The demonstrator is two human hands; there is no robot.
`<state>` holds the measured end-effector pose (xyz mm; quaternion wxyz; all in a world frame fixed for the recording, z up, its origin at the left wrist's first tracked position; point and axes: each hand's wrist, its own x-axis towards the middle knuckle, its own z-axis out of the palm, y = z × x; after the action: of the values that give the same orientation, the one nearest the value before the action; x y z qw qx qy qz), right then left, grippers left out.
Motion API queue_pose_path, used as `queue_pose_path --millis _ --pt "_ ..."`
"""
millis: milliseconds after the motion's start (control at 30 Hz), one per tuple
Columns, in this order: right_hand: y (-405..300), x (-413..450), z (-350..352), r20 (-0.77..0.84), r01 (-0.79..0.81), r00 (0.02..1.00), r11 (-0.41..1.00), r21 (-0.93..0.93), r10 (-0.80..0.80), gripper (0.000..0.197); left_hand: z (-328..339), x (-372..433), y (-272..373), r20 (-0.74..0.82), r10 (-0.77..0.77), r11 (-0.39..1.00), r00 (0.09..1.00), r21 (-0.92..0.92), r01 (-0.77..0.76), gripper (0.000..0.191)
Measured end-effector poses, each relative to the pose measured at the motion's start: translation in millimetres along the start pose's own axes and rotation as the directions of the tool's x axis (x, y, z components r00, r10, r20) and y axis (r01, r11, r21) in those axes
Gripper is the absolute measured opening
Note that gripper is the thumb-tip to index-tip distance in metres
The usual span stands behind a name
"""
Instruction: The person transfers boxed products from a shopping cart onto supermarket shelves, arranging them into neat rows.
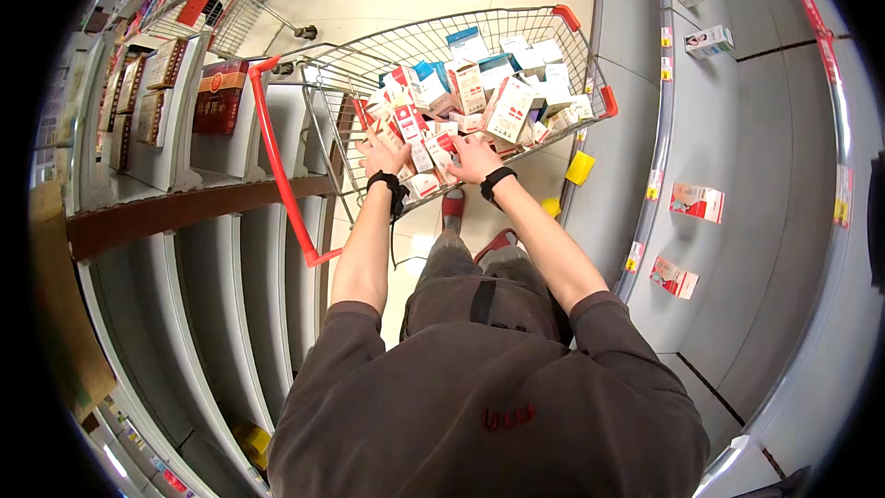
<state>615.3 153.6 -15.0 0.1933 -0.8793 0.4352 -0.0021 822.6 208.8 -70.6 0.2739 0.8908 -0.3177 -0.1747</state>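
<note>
A wire shopping cart (pixel 387 38) with a red handle stands before me, heaped with small cartons. Both my hands reach into its near side. My left hand (pixel 382 154) lies against red-and-white cartons, its fingers spread over them; a tall narrow carton (pixel 409 123) leans just right of it. The fingertips of my right hand (pixel 476 158) touch the edge of another red-and-white carton (pixel 440 147). Whether either hand grips a carton is not clear from above. Behind the right hand a larger cream carton (pixel 510 109) lies tilted on the heap, near a white-and-blue carton (pixel 467 44).
Grey shelves (pixel 753 124) run along my right, with a few cartons (pixel 697 203) and price tags on them. At left stands another shelf unit (pixel 207 204) with dark red boxes (pixel 220 98). A second cart (pixel 200 3) is at the upper left. Yellow tags (pixel 579 168) hang beside the right shelf.
</note>
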Motion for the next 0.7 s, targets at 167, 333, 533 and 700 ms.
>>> queue_pose_path --millis 167,333,533,700 --pt "-23 40 13 -0.02 0.066 0.998 0.996 -0.056 -0.067 0.071 12 12 -13 -0.035 0.005 0.985 0.999 -0.17 -0.011 0.096" --pt "-38 99 13 -0.044 0.045 0.998 0.996 0.072 -0.042 0.073 0 20 -1 -0.01 0.009 0.977 1.0 -0.212 -0.011 0.074" --pt "-36 99 -13 -0.125 0.259 0.966 0.855 0.45 -0.227 0.089 -51 -11 14 -0.175 0.176 0.903 0.969 -0.364 -0.229 0.066" --pt "-19 65 -47 -0.003 0.201 0.959 0.676 0.709 -0.282 0.089 -106 -10 36 -0.12 0.463 0.687 0.878 -0.578 -0.441 0.06"
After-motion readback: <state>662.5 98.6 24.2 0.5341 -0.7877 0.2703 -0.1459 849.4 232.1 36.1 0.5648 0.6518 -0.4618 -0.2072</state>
